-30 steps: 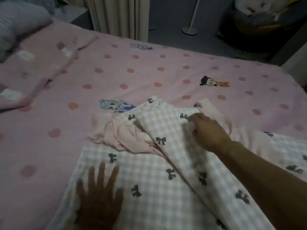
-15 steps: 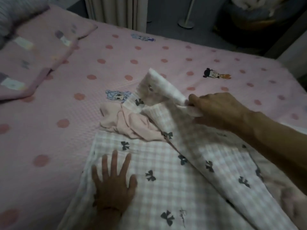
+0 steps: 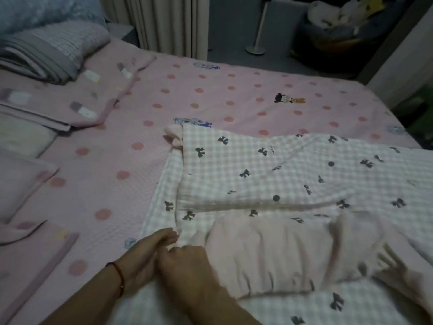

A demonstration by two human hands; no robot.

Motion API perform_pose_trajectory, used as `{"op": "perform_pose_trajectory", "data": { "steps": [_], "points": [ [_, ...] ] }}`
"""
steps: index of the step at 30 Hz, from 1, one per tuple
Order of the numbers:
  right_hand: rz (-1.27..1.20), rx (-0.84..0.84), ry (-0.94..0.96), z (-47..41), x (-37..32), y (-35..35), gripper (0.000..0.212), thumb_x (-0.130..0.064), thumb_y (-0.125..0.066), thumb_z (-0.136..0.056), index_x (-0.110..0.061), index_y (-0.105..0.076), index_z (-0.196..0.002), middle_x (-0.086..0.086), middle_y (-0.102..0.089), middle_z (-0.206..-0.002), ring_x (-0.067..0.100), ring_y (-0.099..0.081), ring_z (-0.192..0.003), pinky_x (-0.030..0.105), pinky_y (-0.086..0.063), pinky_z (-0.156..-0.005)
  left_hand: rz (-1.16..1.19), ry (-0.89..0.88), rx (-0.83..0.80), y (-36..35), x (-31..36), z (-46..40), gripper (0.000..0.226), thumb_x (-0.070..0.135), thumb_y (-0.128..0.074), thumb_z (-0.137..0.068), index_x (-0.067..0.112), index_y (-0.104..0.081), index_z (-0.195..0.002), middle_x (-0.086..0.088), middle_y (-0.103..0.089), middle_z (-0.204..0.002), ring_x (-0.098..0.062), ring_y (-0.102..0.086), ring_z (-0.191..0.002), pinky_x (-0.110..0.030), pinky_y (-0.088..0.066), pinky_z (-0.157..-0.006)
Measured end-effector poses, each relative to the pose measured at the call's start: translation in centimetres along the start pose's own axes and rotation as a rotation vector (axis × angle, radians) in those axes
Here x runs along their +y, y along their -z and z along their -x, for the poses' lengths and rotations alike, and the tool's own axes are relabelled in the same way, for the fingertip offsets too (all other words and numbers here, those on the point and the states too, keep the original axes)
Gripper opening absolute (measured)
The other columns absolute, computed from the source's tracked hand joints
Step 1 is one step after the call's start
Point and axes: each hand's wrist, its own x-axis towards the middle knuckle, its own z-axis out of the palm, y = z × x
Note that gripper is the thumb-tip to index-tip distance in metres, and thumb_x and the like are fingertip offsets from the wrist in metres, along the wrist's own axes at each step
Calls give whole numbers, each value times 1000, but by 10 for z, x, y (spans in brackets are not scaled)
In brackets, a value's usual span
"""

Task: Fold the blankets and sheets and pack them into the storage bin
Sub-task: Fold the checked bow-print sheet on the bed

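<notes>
A pink-and-white checked sheet printed with dark bows lies partly folded on the bed, filling the picture from its centre out towards 3 and 5 o'clock, with its plain pink underside turned up in a ruffled band across the lower middle. Both hands meet at the sheet's near left corner, at about 7 o'clock. The left hand, with a red cord at the wrist, lies with its fingers extended and together, their tips touching the sheet's edge; its grip is slack, holding nothing. The right hand sits just beside it at its 3 o'clock, touching it, with fingers curled down onto the fabric at the fold; whether they actually pinch the cloth cannot be told through the blur. From this pair of hands, most of the sheet stretches away towards 1 and 3 o'clock. A folded pink blanket lies at 10 o'clock, a grey striped pillow beyond it at 11 o'clock.
</notes>
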Motion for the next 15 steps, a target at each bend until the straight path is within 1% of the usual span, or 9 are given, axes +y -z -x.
{"op": "perform_pose_trajectory", "data": {
  "steps": [2, 4, 6, 7, 9, 11, 12, 14, 15],
  "points": [
    [-17, 4, 3, 19, -14, -23, 18, -39, -80, -66, -24, -76, -76, -6, -63, -56, 7, -58, -53, 29, -52, -57, -77, -11, 48, 3, -15, 3, 44, 10, -72, -89, 1, -60, -130, -20, -73, -110, -31, -70, -101, -43, -57, -90],
    [-7, 95, 33, 43, -10, -26, 26, -33, -75, -71, -23, -73, -95, -5, -64, -73, 17, -58, -72, 37, -46, -70, -166, 36, -8, 1, -22, 4, 48, 11, -75, -87, -1, -58, -131, -21, -73, -106, -29, -72, -91, -47, -61, -77],
    [-43, 178, -62, 61, 10, -18, 23, -25, -61, -82, -21, -65, -104, 0, -60, -87, 25, -54, -86, 46, -40, -84, -248, 102, -42, -6, -27, 10, 39, 12, -75, -87, -7, -64, -119, -24, -73, -102, -33, -72, -86, -57, -59, -82],
    [-52, 188, -104, 69, 21, -14, 23, -24, -58, -81, -21, -62, -103, 0, -59, -91, 26, -53, -90, 51, -38, -90, -258, 97, -32, -9, -27, 13, 33, 8, -74, -88, -8, -65, -116, -25, -73, -102, -34, -72, -86, -59, -58, -81],
    [-17, 164, -89, 79, 35, -1, 33, -29, -64, -72, -18, -62, -104, -1, -62, -90, 28, -57, -90, 59, -32, -99, -214, 7, -12, -12, -22, 24, 25, -2, -66, -91, -7, -65, -115, -25, -72, -106, -33, -73, -84, -52, -61, -73],
    [-69, 181, -19, 85, 34, 18, 40, -33, -65, -68, -13, -67, -102, 2, -66, -78, 31, -61, -78, 51, -37, -94, -240, -181, 38, -11, -9, 33, 25, -8, -62, -92, -2, -65, -115, -24, -71, -110, -29, -72, -80, -39, -62, -63],
    [-150, 226, 4, 85, 28, 31, 38, -35, -61, -70, -11, -67, -100, 3, -66, -74, 30, -60, -72, 44, -42, -83, -279, -290, 75, -6, 0, 37, 26, -8, -62, -92, 3, -66, -115, -21, -72, -109, -27, -71, -80, -35, -61, -64],
    [-326, 303, 51, 82, 5, 55, 31, -32, -62, -77, -12, -64, -100, 3, -65, -74, 27, -58, -65, 37, -43, -60, -421, -508, 171, 8, 17, 45, 26, -2, -66, -90, 10, -68, -113, -12, -72, -104, -23, -68, -84, -31, -57, -72],
    [-429, 262, 87, 80, -9, 58, 30, -28, -64, -80, -12, -62, -106, 4, -67, -79, 28, -60, -68, 36, -44, -57, -523, -575, 235, 19, 15, 44, 25, 2, -69, -89, 12, -69, -112, -9, -71, -101, -20, -67, -84, -30, -55, -74]
  ]
}}
